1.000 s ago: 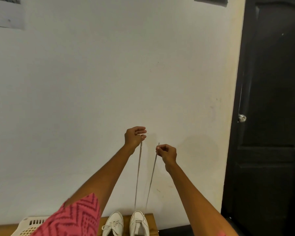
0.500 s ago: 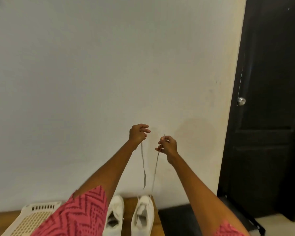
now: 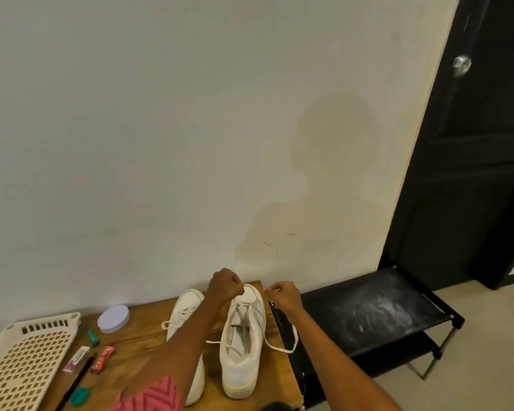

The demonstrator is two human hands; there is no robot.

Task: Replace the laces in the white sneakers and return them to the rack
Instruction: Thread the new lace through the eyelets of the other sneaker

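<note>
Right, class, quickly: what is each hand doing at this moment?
Left hand: fingers curled, pinching one end of the lace above the right sneaker.
Right hand: fingers curled, pinching the other lace end.

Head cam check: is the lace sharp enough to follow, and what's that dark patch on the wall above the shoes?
Head view: lace readable beside the right sneaker, soft near the left hand and right hand; patch on the wall looks like the person's soft shadow; door edge leans from wide-angle distortion; basket slightly blurred.
</note>
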